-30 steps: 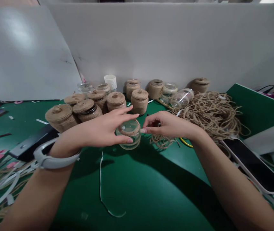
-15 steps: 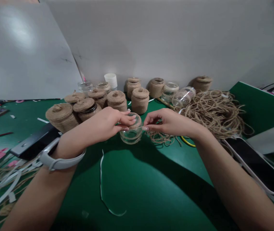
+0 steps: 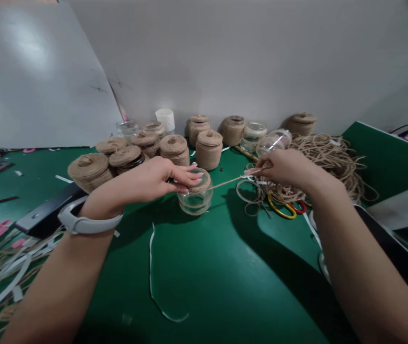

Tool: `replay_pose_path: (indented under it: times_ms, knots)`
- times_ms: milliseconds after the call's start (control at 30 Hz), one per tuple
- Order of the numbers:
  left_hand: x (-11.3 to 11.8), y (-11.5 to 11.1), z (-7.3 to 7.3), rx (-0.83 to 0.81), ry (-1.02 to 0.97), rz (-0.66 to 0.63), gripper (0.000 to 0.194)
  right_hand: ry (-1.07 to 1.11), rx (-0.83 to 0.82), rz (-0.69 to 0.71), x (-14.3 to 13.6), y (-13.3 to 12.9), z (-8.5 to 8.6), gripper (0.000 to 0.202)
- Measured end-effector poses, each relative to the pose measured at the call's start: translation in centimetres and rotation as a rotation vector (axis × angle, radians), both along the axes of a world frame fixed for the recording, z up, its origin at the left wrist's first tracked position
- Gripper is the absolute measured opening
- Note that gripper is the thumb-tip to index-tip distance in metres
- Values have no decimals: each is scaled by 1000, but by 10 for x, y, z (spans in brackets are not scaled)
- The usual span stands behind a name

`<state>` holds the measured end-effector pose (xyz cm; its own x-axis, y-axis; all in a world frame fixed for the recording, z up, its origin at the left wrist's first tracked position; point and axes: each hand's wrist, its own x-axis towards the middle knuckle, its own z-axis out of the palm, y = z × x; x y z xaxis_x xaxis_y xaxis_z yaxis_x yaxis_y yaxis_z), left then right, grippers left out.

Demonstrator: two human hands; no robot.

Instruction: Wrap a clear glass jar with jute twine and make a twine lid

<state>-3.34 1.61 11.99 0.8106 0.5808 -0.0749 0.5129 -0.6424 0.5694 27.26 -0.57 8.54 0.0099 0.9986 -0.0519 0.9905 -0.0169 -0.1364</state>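
A clear glass jar (image 3: 195, 206) stands on the green table before me, a flat coil of jute twine (image 3: 204, 181) on its upper face. My left hand (image 3: 170, 177) holds the jar from above, fingers laid over the coil and thumb at the side. From the coil a strand of twine (image 3: 225, 182) runs taut to the right. My right hand (image 3: 277, 167) pinches that strand between thumb and fingers, beside a loose tangle of twine. The jar's far left side is hidden by my left hand.
Several twine-wrapped jars (image 3: 209, 150) stand at the back. A twine heap (image 3: 326, 162), scissors (image 3: 284, 210) and a phone (image 3: 386, 243) lie right. A black box (image 3: 53, 210) and paper strips (image 3: 6, 282) are left; a thin white strip (image 3: 151, 267) lies in front.
My right hand has moved right and slightly up, away from the jar, drawing the twine out straight. The scissors' handles now show. My left hand stays on the jar.
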Motion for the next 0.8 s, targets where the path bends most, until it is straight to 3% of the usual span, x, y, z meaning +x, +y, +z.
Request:
replay_pose_path:
  times_ms: [67, 200, 333, 433, 567, 800]
  knots:
    - [-1, 0, 0, 1, -5, 0, 33, -37, -56, 9, -1, -1, -4, 43]
    - [1, -3, 2, 39, 10, 2, 34, 178, -206, 316, -26, -14, -4, 57]
    - [5, -8, 5, 70, 35, 38, 35, 477, -498, 633, -56, -28, 6, 48]
    - [8, -10, 4, 155, 44, 91, 38, 614, -669, 713, -67, -32, 9, 43]
    - [10, -9, 0, 255, 57, 82, 43, 711, -474, 658, -70, -28, 5, 39]
    - [11, -7, -4, 221, 54, 30, 37, 636, -175, 574, -68, -20, -2, 37]
